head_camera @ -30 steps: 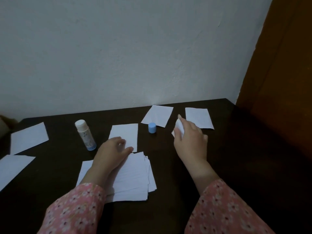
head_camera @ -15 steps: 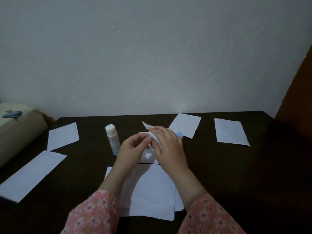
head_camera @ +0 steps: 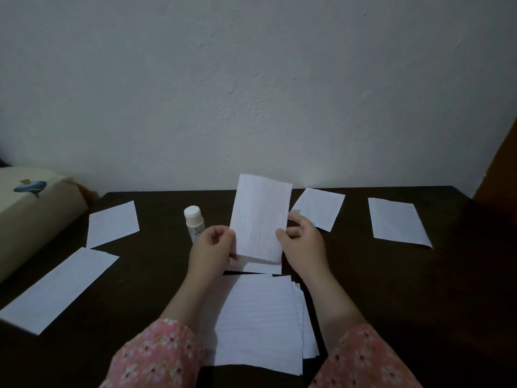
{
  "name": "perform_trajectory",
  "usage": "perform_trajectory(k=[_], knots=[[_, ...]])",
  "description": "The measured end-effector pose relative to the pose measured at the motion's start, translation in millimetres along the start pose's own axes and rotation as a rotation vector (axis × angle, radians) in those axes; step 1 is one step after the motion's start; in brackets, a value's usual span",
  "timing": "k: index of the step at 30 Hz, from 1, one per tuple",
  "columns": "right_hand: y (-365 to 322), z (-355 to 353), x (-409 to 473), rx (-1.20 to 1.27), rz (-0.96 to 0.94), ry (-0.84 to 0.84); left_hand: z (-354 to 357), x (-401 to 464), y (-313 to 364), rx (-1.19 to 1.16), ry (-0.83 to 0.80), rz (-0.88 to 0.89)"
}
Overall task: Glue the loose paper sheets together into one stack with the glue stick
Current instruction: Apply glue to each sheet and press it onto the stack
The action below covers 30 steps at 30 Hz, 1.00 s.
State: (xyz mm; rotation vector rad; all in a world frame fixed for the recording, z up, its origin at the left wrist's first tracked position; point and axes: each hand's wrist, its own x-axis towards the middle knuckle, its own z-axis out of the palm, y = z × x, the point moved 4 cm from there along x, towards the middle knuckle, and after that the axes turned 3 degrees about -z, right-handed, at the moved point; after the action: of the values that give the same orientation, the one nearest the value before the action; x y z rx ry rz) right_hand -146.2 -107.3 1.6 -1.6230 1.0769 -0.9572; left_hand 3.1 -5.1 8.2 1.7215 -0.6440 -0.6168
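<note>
A lined white paper sheet (head_camera: pixel 260 218) stands upright above the table, held by both hands. My left hand (head_camera: pixel 214 252) pinches its lower left edge and my right hand (head_camera: pixel 302 246) pinches its right edge. Below them a stack of sheets (head_camera: pixel 263 323) lies near the front of the dark table (head_camera: pixel 391 289). The glue stick (head_camera: pixel 193 222) stands upright without its cap, just behind my left hand. Another sheet (head_camera: pixel 263 268) peeks out beneath the held one. The blue cap is almost hidden behind my right hand.
Loose sheets lie around: two at the left (head_camera: pixel 113 223) (head_camera: pixel 57 289), one behind my right hand (head_camera: pixel 320 208), one at the far right (head_camera: pixel 397 222). A cream cushion-like object (head_camera: pixel 30 214) borders the table's left side. A white wall rises behind.
My right hand picked a sheet from the right and brought it to the middle. My left hand left the stack and joined it. The sheet now stands flat and upright between both hands.
</note>
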Motion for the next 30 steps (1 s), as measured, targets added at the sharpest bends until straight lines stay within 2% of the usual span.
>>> perform_trajectory(k=[4,7,12,20,23,27,30], knots=[[8.3,-1.8,0.4,-0.314,-0.03,0.009,-3.9,0.0,-6.0,0.235,0.096,0.066],[9.4,-1.1,0.6,-0.451,-0.047,0.0,-3.5,1.8,-10.5,0.308,0.109,0.051],[13.0,0.9,1.5,-0.506,-0.039,0.017,-4.5,5.6,-14.7,0.367,0.132,0.02],[18.4,6.7,-1.0,-0.62,-0.073,0.029,-4.0,4.3,-13.2,0.491,0.165,0.076],[19.6,7.7,-0.7,-0.654,-0.077,0.021,-2.2,5.1,-15.6,0.617,0.181,0.113],[18.0,9.4,-0.1,-0.698,-0.15,-0.021,6.8,-3.6,-3.7,0.807,0.249,0.265],[15.6,10.7,-1.4,-0.793,-0.212,-0.071,18.4,-10.4,4.1,0.952,0.185,0.266]])
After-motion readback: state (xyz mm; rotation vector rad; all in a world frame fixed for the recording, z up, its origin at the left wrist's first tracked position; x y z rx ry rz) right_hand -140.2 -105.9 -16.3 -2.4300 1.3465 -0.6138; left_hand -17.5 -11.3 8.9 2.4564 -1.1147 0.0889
